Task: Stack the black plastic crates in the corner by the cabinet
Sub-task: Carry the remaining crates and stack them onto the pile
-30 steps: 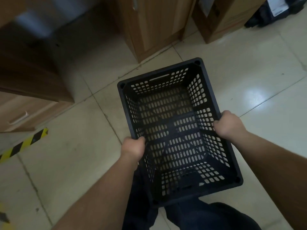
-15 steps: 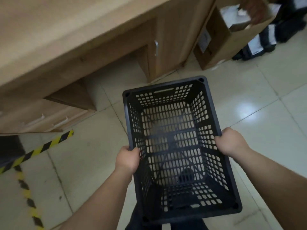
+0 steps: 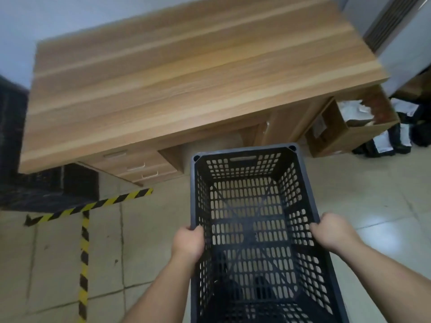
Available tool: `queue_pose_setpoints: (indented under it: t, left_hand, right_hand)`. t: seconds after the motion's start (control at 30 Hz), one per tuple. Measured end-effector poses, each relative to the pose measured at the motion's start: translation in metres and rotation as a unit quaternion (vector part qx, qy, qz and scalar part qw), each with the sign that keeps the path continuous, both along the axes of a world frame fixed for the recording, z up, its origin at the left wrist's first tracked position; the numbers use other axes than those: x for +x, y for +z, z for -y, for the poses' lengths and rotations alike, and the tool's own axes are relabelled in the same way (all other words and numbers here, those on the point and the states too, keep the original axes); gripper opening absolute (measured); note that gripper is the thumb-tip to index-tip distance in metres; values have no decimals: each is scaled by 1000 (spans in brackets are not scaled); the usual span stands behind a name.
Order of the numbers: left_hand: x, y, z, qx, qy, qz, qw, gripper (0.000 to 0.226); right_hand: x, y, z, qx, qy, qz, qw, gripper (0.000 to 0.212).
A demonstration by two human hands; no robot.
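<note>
I carry an empty black plastic crate [image 3: 250, 194] with slotted walls in front of me, above the tiled floor. My left hand [image 3: 187, 243] grips its left rim and my right hand [image 3: 331, 231] grips its right rim. More black crates [image 3: 30, 183] stand at the far left, beside the wooden desk [image 3: 177, 73] and behind the striped floor tape; they are blurred and partly cut off by the frame edge.
The desk has drawers [image 3: 142, 169] on the left and a cabinet door on the right. Yellow-black tape [image 3: 93, 205] marks the floor. An open cardboard box [image 3: 349, 127] and dark bags [image 3: 401, 138] lie at the right. A grey unit [image 3: 403, 31] stands behind.
The view has tilted up and swung left: the whole desktop and the dark crates at the left now show. The crate stays in both hands, lower in the frame.
</note>
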State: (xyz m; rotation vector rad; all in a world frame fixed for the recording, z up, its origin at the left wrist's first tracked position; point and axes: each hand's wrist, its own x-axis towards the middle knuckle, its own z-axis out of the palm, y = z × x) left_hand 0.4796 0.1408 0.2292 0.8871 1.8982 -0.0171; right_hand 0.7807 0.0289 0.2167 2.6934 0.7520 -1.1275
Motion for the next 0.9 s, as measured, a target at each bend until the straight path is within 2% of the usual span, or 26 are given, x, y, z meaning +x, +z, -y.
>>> queue_pose_setpoints:
  t: [0.23,0.47,0.77,0.9]
  left_hand:
    - [-38,56,31,40,52,-14,998,30]
    - [-96,126,65,80,172,-6,982,33]
    - [-223,192,95,110,308,-23,945,39]
    - [-298,195,99,109,346,-20,932,49]
  right_hand:
    - [-29,64,-7,33,74,15,997,26]
    - [-80,137,-22,82,132,-22,988,29]
    - [-202,222,-55,118,218,-67,967,27]
    - [-272,258,-67,130,253,-76,956,27]
